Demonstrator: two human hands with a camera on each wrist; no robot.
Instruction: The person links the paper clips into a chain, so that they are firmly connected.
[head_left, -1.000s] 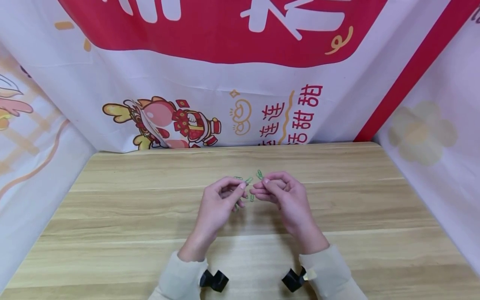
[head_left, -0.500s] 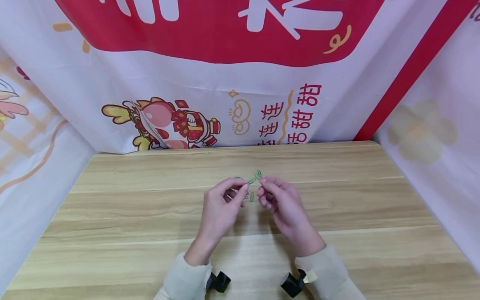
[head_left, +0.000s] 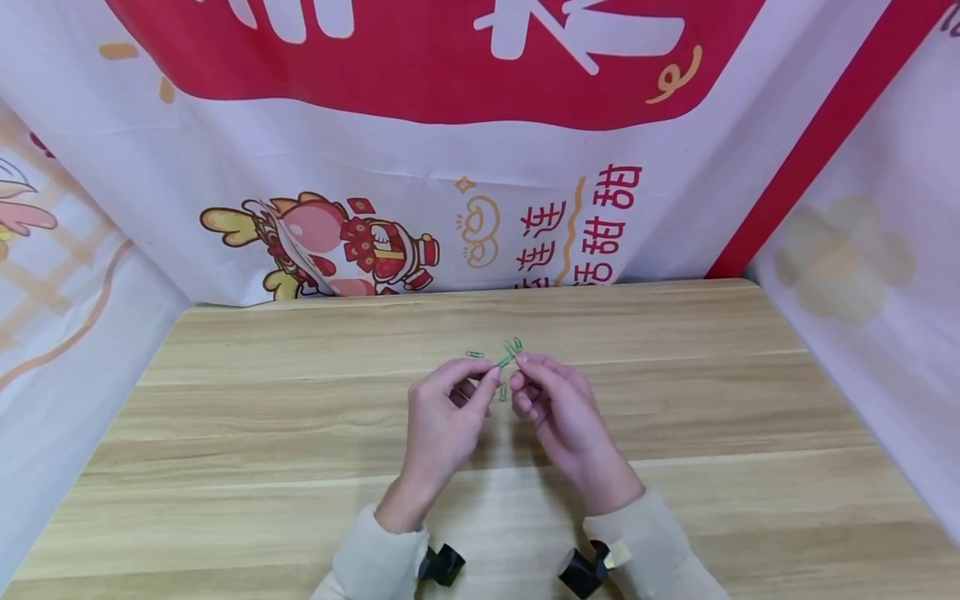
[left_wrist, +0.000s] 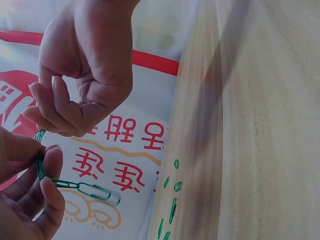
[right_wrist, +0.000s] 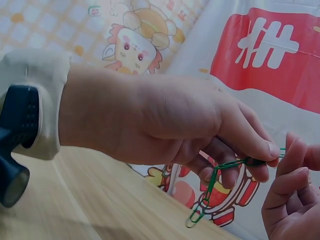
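Left hand (head_left: 444,421): fingertips pinch a green paper-clip chain (right_wrist: 212,180), its free end dangling above the tabletop (head_left: 262,433).
Right hand (head_left: 567,408): pinches a green paper clip (left_wrist: 39,134) near the left fingertips; whether it joins the chain cannot be told.
Loose clips (left_wrist: 173,210): scattered on the wood around and below the hands, short of the back edge.
Back edge: runs along the printed backdrop (head_left: 480,150), beyond both hands.
Side room: broad wood surface reaches left and right to cloth walls, well apart from the hands.
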